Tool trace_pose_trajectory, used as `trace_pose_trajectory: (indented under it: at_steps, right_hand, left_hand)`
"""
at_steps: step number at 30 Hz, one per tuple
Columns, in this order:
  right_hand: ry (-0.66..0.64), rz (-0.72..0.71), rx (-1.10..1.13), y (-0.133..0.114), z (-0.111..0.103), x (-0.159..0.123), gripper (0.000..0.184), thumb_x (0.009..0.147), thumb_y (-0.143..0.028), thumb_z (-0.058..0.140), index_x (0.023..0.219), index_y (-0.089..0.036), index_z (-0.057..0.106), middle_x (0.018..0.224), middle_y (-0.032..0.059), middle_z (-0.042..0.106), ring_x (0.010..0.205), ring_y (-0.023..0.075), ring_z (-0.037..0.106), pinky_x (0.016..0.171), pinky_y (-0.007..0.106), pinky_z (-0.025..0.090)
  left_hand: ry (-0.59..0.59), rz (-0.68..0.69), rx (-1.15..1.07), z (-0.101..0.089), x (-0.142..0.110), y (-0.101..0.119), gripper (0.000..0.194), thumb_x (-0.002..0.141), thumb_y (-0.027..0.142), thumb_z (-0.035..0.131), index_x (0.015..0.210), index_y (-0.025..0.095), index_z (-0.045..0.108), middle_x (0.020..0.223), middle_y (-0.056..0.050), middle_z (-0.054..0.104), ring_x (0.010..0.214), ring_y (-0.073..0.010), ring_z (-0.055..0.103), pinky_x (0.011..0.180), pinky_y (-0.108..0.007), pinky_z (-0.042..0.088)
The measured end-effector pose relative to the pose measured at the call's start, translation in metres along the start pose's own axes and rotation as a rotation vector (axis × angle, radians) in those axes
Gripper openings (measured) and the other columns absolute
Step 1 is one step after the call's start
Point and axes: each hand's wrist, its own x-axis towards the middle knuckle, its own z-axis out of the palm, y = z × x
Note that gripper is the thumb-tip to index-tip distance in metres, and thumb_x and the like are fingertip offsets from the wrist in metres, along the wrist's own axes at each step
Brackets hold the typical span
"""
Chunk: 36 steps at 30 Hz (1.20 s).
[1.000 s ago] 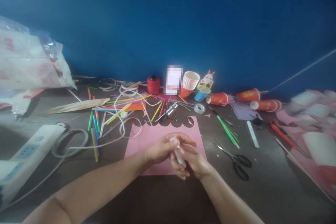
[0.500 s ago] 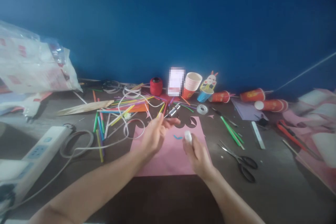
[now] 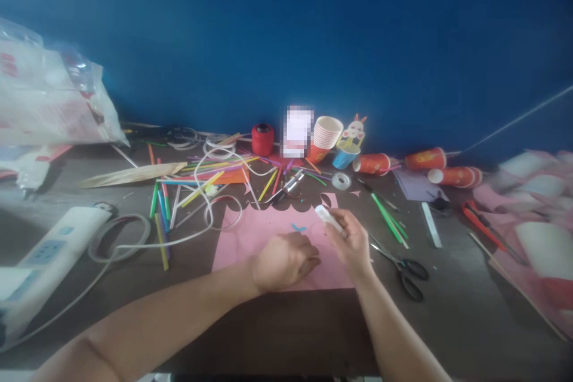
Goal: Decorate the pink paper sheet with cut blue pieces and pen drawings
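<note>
Right hand: grasping a white stick between thumb and fingers, its white end directed up and to the left. The stick is raised over the far right part of the pink sheet. Left hand: fingers curled under, back of the hand up, over the sheet's near half. My own hand hides its palm, so I cannot tell whether it grips anything.

The sheet lies on the dark table surface, midway along the near edge; its far edge is cut in scallops. A small blue piece lies on it, just beyond my left knuckles.

Obstructions: a loop of white cable crosses the sheet's far left corner. Scissors lie off the sheet's right edge, blade tips just beside my right hand. Green straws lie beyond the scissors.

Toward the surface's far edge, left to right: a red spool, a stack of paper cups, a blue cup bearing a rabbit figure; red cups lie on their sides farther right. A tape roll lies in front of the blue cup. Left side: a power strip and, at the far left corner, a plastic bag. Right side: a red-handled cutter.
</note>
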Motion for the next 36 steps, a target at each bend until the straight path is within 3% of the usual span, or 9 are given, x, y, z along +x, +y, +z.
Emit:
trace_pose_trajectory:
  at_steps: [3, 6, 10, 14, 21, 24, 29, 36]
  right_hand:
    - [0.051, 0.070, -0.011, 0.004, -0.007, 0.006, 0.030, 0.076, -0.034, 0.063, 0.100, -0.020, 0.054, 0.071, -0.0015, 0.058, 0.053, 0.0101, 0.050, 0.047, 0.021, 0.040]
    - [0.018, 0.120, 0.042, 0.006, -0.010, 0.007, 0.029, 0.073, -0.033, 0.065, 0.097, -0.021, 0.053, 0.065, -0.0045, 0.055, 0.048, 0.0084, 0.045, 0.044, 0.020, 0.038]
    - [-0.027, 0.143, 0.076, 0.006, -0.008, 0.005, 0.025, 0.072, -0.031, 0.066, 0.092, -0.019, 0.059, 0.061, -0.0044, 0.052, 0.051, 0.0090, 0.045, 0.046, 0.021, 0.039]
    - [-0.016, 0.141, 0.132, 0.006, -0.005, 0.004, 0.023, 0.078, -0.033, 0.060, 0.095, -0.017, 0.060, 0.057, -0.0048, 0.048, 0.049, 0.0088, 0.043, 0.048, 0.022, 0.037]
    - [0.023, 0.013, -0.141, 0.002, 0.002, 0.002, 0.020, 0.084, -0.037, 0.053, 0.083, -0.017, 0.057, 0.062, -0.0023, 0.053, 0.054, 0.0103, 0.048, 0.054, 0.022, 0.040]
    - [0.078, 0.036, -0.103, 0.009, 0.003, 0.005, 0.022, 0.085, -0.040, 0.050, 0.088, -0.018, 0.055, 0.059, -0.0034, 0.052, 0.052, 0.0105, 0.049, 0.051, 0.022, 0.041]
    - [0.197, 0.199, 0.111, 0.028, 0.002, 0.014, 0.032, 0.081, -0.049, 0.052, 0.085, -0.018, 0.055, 0.055, -0.0055, 0.048, 0.047, 0.0097, 0.048, 0.046, 0.021, 0.041]
    - [0.167, 0.258, 0.184, 0.029, 0.002, 0.014, 0.033, 0.079, -0.051, 0.055, 0.083, -0.018, 0.056, 0.054, -0.0053, 0.049, 0.046, 0.0091, 0.047, 0.045, 0.021, 0.044]
  left_hand:
    - [-0.128, 0.082, 0.205, 0.006, -0.006, 0.012, 0.026, 0.089, 0.027, 0.041, 0.081, 0.016, 0.064, 0.077, -0.008, 0.063, 0.078, -0.0194, 0.058, 0.065, -0.029, 0.046]
    - [-0.186, 0.082, 0.338, 0.009, -0.009, 0.020, 0.023, 0.088, 0.026, 0.042, 0.086, 0.014, 0.062, 0.086, -0.010, 0.063, 0.083, -0.0215, 0.057, 0.063, -0.031, 0.047]
    - [-0.181, 0.001, 0.421, 0.011, -0.010, 0.023, 0.021, 0.086, 0.028, 0.047, 0.095, 0.013, 0.059, 0.108, -0.013, 0.058, 0.097, -0.0242, 0.053, 0.070, -0.034, 0.048]
    - [-0.173, -0.107, 0.484, 0.010, -0.009, 0.022, 0.026, 0.085, 0.029, 0.048, 0.103, 0.012, 0.056, 0.118, -0.015, 0.052, 0.106, -0.0270, 0.048, 0.074, -0.036, 0.048]
    - [-0.188, -0.172, 0.531, 0.009, -0.008, 0.019, 0.029, 0.085, 0.031, 0.046, 0.105, 0.011, 0.055, 0.115, -0.014, 0.052, 0.102, -0.0280, 0.048, 0.072, -0.038, 0.046]
    - [-0.184, -0.183, 0.499, 0.008, -0.006, 0.014, 0.026, 0.086, 0.026, 0.043, 0.106, 0.013, 0.055, 0.114, -0.013, 0.053, 0.102, -0.0272, 0.048, 0.069, -0.035, 0.046]
    - [-0.193, -0.267, 0.445, 0.003, 0.004, -0.006, 0.024, 0.088, 0.020, 0.038, 0.103, 0.017, 0.056, 0.104, -0.009, 0.054, 0.094, -0.0219, 0.051, 0.068, -0.031, 0.046]
    - [-0.160, -0.316, 0.386, 0.007, 0.011, -0.031, 0.026, 0.091, 0.018, 0.033, 0.099, 0.017, 0.057, 0.095, -0.007, 0.054, 0.084, -0.0177, 0.057, 0.071, -0.030, 0.047]
